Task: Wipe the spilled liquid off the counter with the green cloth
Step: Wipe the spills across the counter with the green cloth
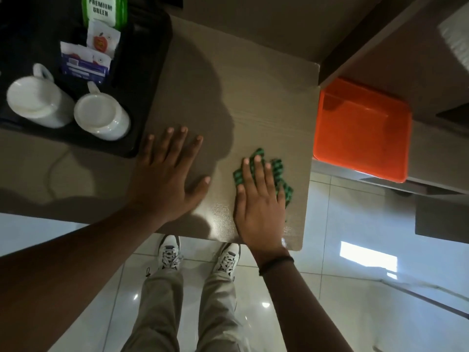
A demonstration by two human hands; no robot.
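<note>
A green checked cloth lies bunched on the beige counter, near its front right corner. My right hand presses flat on top of the cloth, fingers spread, covering most of it. My left hand rests palm down on the counter to the left of the cloth, fingers apart, holding nothing. A faint wet sheen shows on the counter close to the front edge, between my two hands.
A black tray at the left holds two upturned white mugs and tea sachets. An orange bin stands just past the counter's right edge. The counter's front edge is right under my wrists, with tiled floor below.
</note>
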